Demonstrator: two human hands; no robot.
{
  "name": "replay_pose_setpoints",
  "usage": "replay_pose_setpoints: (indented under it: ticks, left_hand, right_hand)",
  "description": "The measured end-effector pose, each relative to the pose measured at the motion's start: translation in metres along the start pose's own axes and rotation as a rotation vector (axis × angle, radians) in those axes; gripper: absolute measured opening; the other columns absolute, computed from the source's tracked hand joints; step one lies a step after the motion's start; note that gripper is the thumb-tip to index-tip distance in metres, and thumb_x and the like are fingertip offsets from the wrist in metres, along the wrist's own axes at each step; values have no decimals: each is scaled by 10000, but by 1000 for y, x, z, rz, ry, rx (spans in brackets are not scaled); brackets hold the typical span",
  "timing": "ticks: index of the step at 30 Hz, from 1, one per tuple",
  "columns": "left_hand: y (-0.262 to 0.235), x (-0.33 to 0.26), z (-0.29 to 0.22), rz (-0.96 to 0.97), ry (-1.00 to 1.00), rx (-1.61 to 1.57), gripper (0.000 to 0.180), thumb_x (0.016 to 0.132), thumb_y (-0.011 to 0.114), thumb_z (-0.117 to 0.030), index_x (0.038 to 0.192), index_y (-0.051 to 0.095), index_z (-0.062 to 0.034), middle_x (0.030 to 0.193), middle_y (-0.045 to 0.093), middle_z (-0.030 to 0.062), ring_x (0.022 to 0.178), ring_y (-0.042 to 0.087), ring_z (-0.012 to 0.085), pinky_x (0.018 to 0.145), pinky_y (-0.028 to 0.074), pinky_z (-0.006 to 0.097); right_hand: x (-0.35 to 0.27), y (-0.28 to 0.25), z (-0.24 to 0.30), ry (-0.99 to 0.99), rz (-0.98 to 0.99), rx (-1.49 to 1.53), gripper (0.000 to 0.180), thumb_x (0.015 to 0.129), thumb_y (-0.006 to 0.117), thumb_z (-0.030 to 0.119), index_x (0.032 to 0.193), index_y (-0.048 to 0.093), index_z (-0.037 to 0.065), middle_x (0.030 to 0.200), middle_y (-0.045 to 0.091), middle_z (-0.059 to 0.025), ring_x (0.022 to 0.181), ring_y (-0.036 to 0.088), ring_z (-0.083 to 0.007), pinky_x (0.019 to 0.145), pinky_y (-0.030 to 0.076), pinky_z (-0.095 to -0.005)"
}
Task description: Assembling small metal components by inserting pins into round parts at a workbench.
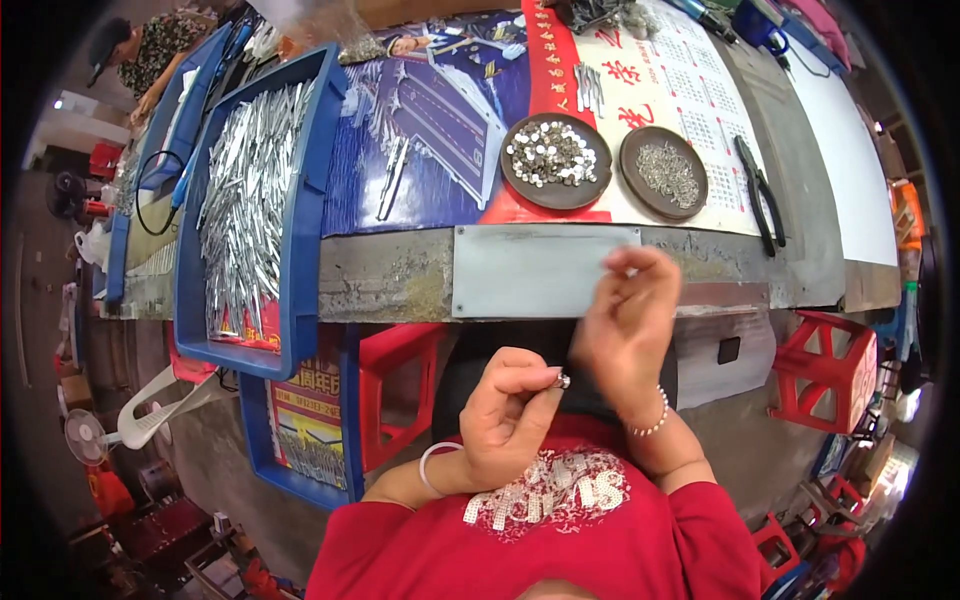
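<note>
Small silvery metal piece (pixel 563 380), round and shiny, sits pinched between the thumb and forefinger of the left hand (pixel 508 418), whose other fingers curl in toward the palm. It is held low over the person's lap, in front of the red shirt (pixel 540 540) with its sequinned chest, below the near edge of the workbench (pixel 400 275). The right hand (pixel 625 320) is raised just above and to the right of it, blurred, its fingertips drawn together near the bench's front edge; whether they clamp anything cannot be told. A pale bead bracelet (pixel 652 420) circles the right wrist and a thin white bangle (pixel 432 468) the left.

Just behind the right hand, a bare grey metal plate (pixel 540 268) lies flush with the near edge of the bench. Beyond it, on a printed calendar sheet (pixel 690 110), stand two dark round dishes side by side: the left dish (pixel 556 160) heaped with shiny round studs, the right dish (pixel 664 172) with smaller greyish metal bits. Black-handled pliers (pixel 760 195) lie to the right of the dishes. Toward the left end of the bench, a blue plastic tray (pixel 300 250) full of long silvery strips overhangs the near edge.
</note>
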State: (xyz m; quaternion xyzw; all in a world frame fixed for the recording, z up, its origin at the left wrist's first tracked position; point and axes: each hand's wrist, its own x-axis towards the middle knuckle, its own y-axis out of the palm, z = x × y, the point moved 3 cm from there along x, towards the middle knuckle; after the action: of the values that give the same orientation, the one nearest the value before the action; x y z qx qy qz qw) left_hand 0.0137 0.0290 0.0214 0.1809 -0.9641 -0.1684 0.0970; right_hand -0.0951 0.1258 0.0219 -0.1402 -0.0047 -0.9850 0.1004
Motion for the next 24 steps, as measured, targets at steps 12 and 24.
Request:
replay_pose_setpoints:
  ticks: [12, 24]
  left_hand:
    - [-13, 5, -5, 133, 285, 229, 257, 827, 563, 110, 1040, 516, -26, 985, 507, 122, 805, 490, 124, 671, 434, 216]
    - [-6, 1, 3, 6, -12, 7, 236, 842, 518, 147, 1045, 534, 26, 1007, 476, 85, 815, 495, 80, 687, 423, 178]
  right_hand:
    - [-20, 18, 15, -193, 484, 186, 181, 781, 640, 92, 716, 492, 10, 640, 463, -86, 511, 432, -207, 461, 339, -288]
    - [-6, -3, -15, 26, -125, 152, 437, 671, 689, -6, 1029, 444, 52, 860, 412, -12, 598, 361, -65, 522, 335, -208]
